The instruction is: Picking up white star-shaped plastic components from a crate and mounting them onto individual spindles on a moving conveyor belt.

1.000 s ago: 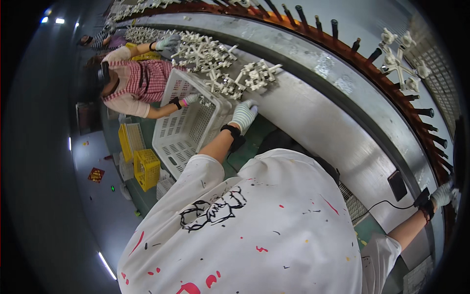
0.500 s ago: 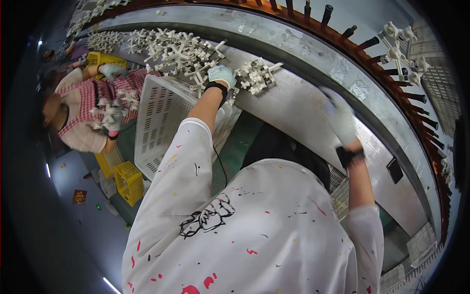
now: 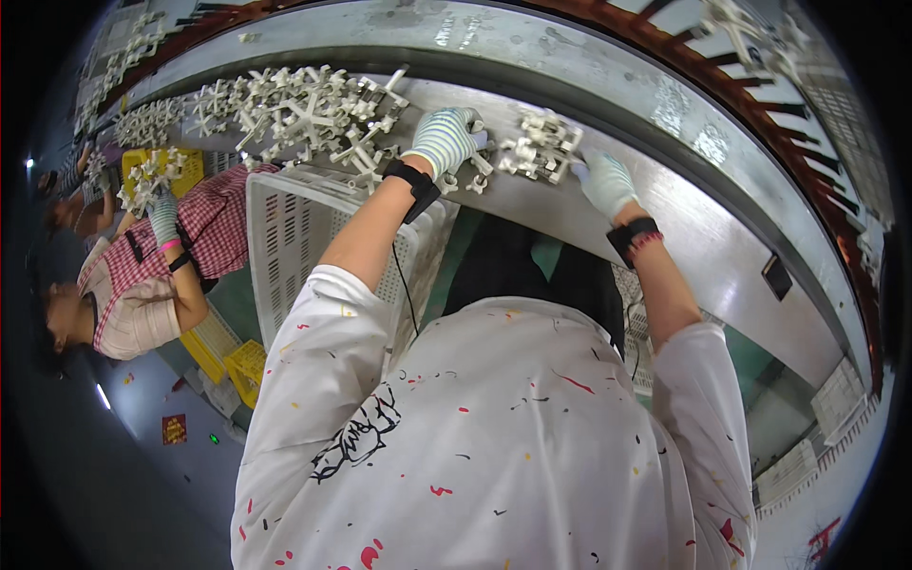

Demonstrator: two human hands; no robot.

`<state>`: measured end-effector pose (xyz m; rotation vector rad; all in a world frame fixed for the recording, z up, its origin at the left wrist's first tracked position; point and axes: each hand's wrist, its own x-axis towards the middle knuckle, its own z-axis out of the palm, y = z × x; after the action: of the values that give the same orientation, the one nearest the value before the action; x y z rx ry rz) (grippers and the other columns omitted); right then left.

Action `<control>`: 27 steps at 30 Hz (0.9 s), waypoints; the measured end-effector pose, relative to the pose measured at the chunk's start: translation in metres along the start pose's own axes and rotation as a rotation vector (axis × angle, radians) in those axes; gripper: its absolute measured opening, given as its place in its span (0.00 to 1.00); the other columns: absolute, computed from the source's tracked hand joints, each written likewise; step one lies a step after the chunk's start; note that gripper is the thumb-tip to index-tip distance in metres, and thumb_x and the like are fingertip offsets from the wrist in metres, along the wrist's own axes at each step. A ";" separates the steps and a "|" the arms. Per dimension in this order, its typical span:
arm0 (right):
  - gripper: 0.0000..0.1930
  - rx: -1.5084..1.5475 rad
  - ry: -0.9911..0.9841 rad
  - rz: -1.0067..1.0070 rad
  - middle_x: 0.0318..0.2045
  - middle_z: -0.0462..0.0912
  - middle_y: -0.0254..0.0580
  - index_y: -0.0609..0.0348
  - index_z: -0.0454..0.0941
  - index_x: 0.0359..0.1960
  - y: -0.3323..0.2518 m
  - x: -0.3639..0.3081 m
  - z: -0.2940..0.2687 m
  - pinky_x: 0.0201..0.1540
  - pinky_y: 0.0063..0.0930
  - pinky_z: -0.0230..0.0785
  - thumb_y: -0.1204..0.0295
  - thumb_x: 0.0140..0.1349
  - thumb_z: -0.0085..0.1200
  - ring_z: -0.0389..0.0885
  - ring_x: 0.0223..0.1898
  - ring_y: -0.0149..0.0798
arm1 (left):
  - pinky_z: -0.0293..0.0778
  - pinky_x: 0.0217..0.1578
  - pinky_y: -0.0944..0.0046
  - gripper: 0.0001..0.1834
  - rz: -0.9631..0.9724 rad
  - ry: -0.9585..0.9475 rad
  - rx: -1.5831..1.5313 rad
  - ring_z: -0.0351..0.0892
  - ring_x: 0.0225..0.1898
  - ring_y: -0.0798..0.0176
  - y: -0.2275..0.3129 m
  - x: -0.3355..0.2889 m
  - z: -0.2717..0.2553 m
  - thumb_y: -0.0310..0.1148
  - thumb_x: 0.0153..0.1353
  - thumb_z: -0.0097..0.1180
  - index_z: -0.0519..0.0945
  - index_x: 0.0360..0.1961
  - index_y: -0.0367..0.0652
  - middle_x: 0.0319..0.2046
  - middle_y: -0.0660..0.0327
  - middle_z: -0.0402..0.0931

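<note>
My left hand (image 3: 445, 142), in a striped knit glove, is closed round a small white branched plastic part (image 3: 478, 136) at the edge of the metal worktop. More of these parts lie under and beside its fingers. To its right sits a small cluster of white parts (image 3: 540, 147). At the right side of that cluster is my right hand (image 3: 606, 182), also gloved, its fingers loosely apart. Its fingertips are close to the parts; whether they touch is unclear. A large heap of white branched parts (image 3: 309, 114) lies left of my left hand.
A white slotted crate (image 3: 285, 247) stands below the heap. A dark phone-like object (image 3: 777, 277) lies on the metal worktop (image 3: 703, 247). Beyond runs a rail with dark pegs (image 3: 731, 59), one carrying blurred white parts (image 3: 741, 33). At left a co-worker (image 3: 142, 275) holds white parts.
My right hand has swung left to the small cluster. My left hand has shifted slightly right, now closed round a part. The white parts on the rail moved leftward; the co-worker raised a hand with parts.
</note>
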<state>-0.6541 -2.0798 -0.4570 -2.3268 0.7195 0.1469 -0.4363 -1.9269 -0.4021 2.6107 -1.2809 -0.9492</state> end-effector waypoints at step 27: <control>0.20 0.912 0.089 0.594 0.14 0.72 0.36 0.61 0.78 0.27 0.149 -0.219 -0.227 0.11 0.22 0.56 0.53 0.56 0.50 0.64 0.09 0.27 | 0.68 0.24 0.69 0.17 -0.035 -0.074 -1.394 0.71 0.20 0.67 0.179 -0.064 0.051 0.37 0.58 0.50 0.73 0.45 0.38 0.22 0.58 0.75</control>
<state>-0.9387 -2.2176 -0.3084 -1.2258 1.1992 -0.0288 -0.6171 -1.9856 -0.3528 1.4686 -0.2572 -1.2631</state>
